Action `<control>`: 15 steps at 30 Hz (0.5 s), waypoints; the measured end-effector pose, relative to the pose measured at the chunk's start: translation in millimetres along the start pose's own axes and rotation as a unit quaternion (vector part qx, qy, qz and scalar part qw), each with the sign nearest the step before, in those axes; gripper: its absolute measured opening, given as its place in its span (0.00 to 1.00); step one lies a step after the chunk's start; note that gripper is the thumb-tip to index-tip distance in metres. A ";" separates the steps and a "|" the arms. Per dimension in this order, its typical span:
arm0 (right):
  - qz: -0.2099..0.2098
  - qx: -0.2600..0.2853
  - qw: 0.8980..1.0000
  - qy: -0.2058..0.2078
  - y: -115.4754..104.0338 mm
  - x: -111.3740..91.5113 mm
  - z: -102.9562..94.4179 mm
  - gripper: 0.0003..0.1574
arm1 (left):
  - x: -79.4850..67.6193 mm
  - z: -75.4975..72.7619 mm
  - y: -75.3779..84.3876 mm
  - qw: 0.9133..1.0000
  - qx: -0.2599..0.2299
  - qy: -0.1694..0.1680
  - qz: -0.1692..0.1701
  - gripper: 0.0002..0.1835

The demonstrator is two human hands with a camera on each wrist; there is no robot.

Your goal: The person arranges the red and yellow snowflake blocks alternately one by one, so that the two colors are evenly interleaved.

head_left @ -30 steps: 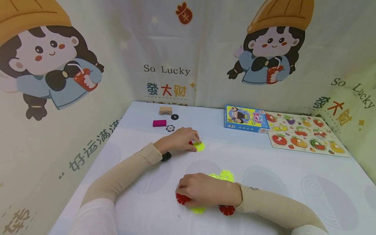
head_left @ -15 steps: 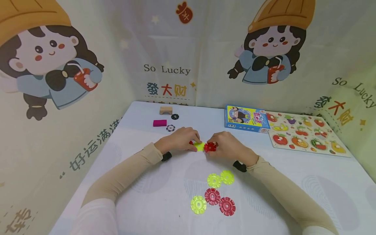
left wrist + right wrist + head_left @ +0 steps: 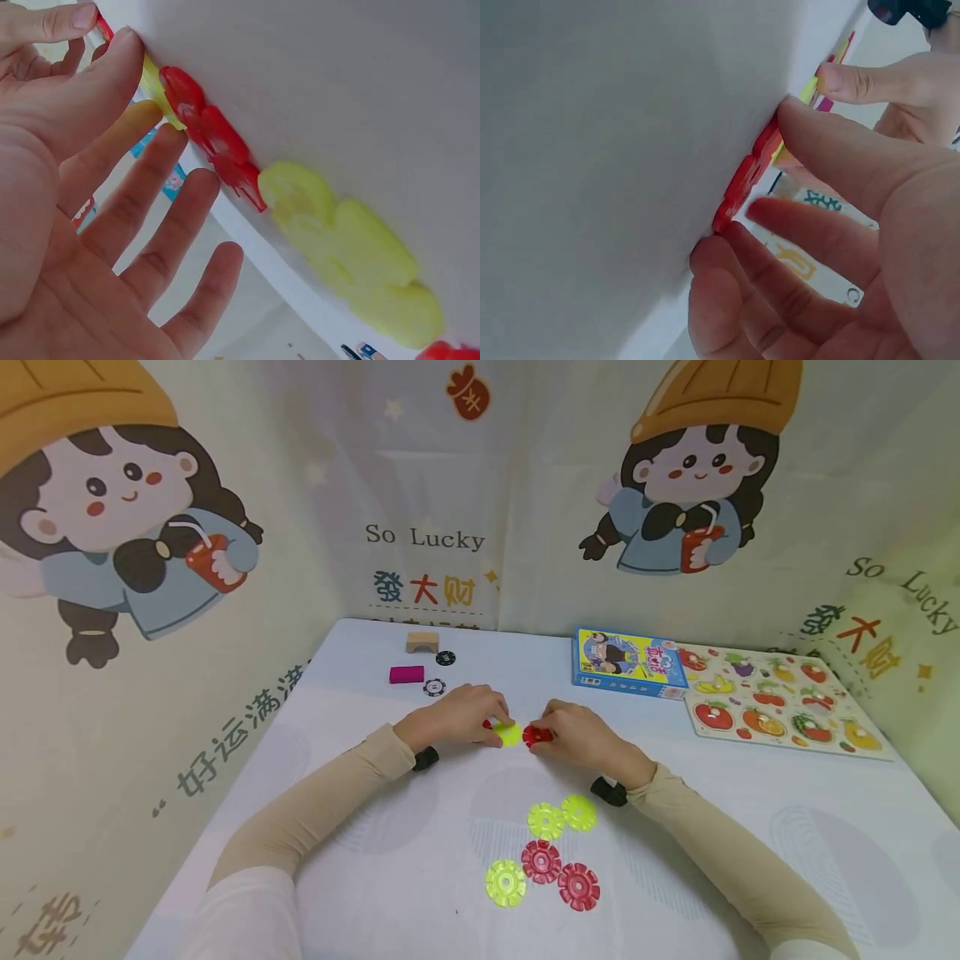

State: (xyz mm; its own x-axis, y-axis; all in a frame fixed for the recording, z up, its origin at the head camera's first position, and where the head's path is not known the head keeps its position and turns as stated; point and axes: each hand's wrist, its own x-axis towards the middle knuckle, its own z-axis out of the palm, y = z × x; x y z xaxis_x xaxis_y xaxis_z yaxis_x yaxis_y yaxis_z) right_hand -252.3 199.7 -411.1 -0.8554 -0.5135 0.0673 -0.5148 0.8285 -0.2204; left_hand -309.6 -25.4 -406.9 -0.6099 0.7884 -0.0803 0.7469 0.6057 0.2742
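My left hand (image 3: 467, 714) holds the edge of a yellow notched plastic disc (image 3: 511, 734) with thumb and fingertips, low over the table. Just right of it, my right hand (image 3: 579, 732) pinches a red notched disc (image 3: 536, 737), its notched edge facing the yellow one across a small gap. The left wrist view shows another red disc (image 3: 214, 139) and a yellow disc (image 3: 345, 247) in line under the left hand, mostly hidden from the head. In the right wrist view, the held red disc (image 3: 746, 176) lies between thumb and fingertips.
Nearer the front lie yellow discs (image 3: 506, 883) and red discs (image 3: 578, 887). At the back left are a wooden arch block (image 3: 422, 642), a magenta block (image 3: 407, 674) and two poker chips (image 3: 434, 687). A blue box (image 3: 630, 662) and a fruit puzzle board (image 3: 783, 702) stand back right.
My right hand moved from the front discs up beside the left hand, carrying a red disc. Since half a second ago that disc tilted slightly and a gap shows. The left hand stayed put.
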 end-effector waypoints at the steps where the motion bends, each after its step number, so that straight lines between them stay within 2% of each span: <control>1: 0.003 -0.009 1.000 0.008 -1.6 -1.1 0.5 0.29 | 0.0 -0.8 0.0 1.000 -0.003 -0.002 -0.001 0.24; 4: 0.003 -0.026 0.999 0.030 -10.0 -8.5 1.0 0.31 | 0.8 -3.1 0.5 1.000 -0.007 -0.010 0.000 0.25; 6: -0.016 -0.027 0.999 0.027 -19.6 -18.1 0.1 0.31 | 2.0 -4.5 1.8 1.000 -0.006 -0.013 0.007 0.25; 9: -0.062 -0.013 0.998 -0.028 -37.0 -37.7 -2.7 0.29 | 6.1 -4.8 5.6 1.000 0.009 -0.011 0.026 0.25; 12: -0.099 -0.007 0.991 -0.090 -51.6 -57.4 -4.9 0.27 | 12.2 -4.2 11.3 0.999 0.020 -0.010 0.036 0.25; 15: -0.114 -0.023 0.988 -0.107 -58.0 -70.3 -5.5 0.24 | 19.3 -4.4 18.8 0.999 0.027 -0.013 0.036 0.25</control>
State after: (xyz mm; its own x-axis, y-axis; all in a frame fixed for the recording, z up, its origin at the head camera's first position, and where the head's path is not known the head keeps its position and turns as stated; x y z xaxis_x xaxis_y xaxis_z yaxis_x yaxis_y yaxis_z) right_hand -162.7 189.1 -397.8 -0.6883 -0.7188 -0.0978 -0.6982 0.6930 -0.1793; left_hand -308.5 0.7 -399.1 -0.5479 0.8320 -0.0871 0.8020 0.5521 0.2282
